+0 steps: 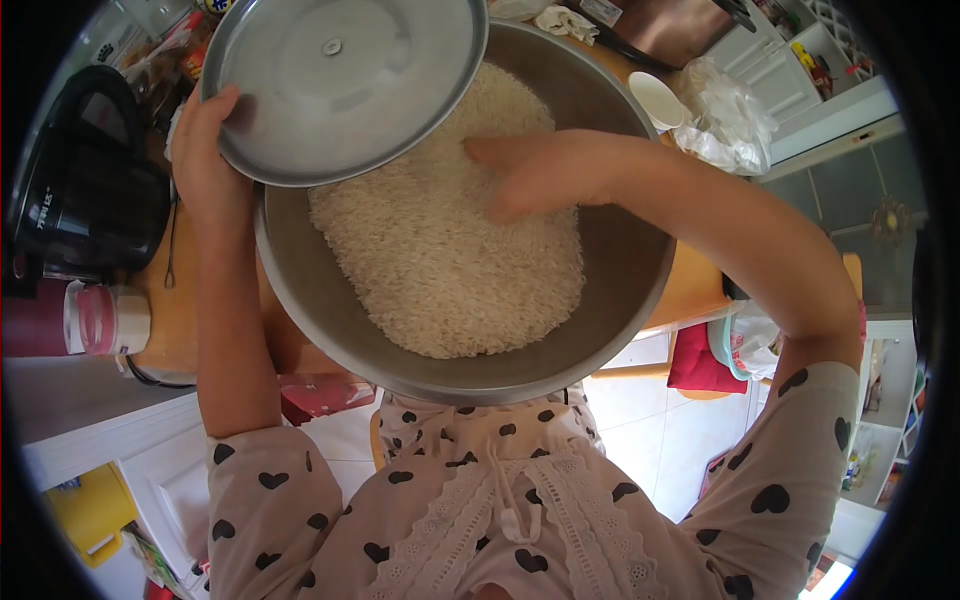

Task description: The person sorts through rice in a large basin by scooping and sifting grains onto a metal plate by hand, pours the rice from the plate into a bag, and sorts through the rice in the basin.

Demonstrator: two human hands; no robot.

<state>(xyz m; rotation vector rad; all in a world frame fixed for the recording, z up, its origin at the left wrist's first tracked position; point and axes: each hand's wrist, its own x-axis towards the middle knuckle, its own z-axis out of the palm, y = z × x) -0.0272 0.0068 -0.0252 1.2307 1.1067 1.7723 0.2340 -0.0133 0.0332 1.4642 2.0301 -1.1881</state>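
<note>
A wide metal basin [622,300] holds a heap of white rice [450,270] near the edge of the wooden table. My left hand [210,150] grips the left rim of a round metal pot lid [380,95], thumb on the face turned towards me, where a small rivet shows in the middle. The lid is tilted above the basin's back left part and hides some of the rice. Reaching in from the right, my right hand [545,175] is at the surface of the rice, thumb and fingers apart; some fingers are hidden behind the hand.
A black electric kettle [90,190] stands at the left, with a pink-and-white container [105,318] in front of it. Behind the basin on the right are a white bowl [657,101], a crumpled clear plastic bag [728,115] and a brown shiny appliance [670,30].
</note>
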